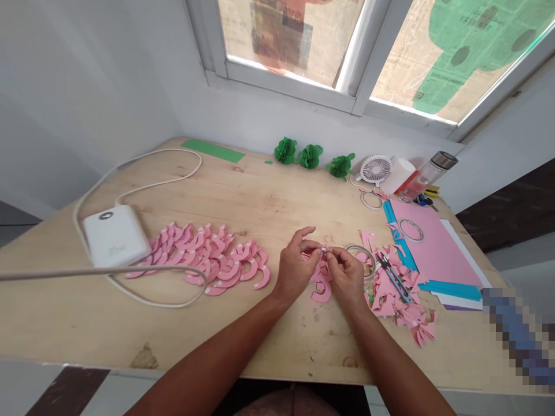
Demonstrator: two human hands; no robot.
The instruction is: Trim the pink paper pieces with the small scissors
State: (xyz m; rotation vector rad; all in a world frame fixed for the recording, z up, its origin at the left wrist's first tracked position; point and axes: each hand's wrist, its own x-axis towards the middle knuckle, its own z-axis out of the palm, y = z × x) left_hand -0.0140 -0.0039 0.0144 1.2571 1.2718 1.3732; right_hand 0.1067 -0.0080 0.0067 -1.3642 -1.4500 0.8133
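Observation:
My left hand (299,260) and my right hand (347,271) meet over the middle of the table, thumbs and fingertips closed on a small pink paper piece with a white strip (324,249) at its end. The fingers hide most of that piece. Below them, several curved pink paper cut-outs (321,292) lie on the wood, partly covered. Left of my left hand spreads a pile of similar pink cut-outs (225,263), many with white tabs. Beside my right hand are a roll of tape (362,249), blue-handled thread snips (396,280) and pink paper scraps (381,300).
A white power bank (116,234) with a looping cable (156,270) occupies the left. Green paper flowers (310,156), a small fan (376,170) and a bottle (427,176) line the back. Pink sheets (446,254) lie at right, with another tape ring (411,230) on top.

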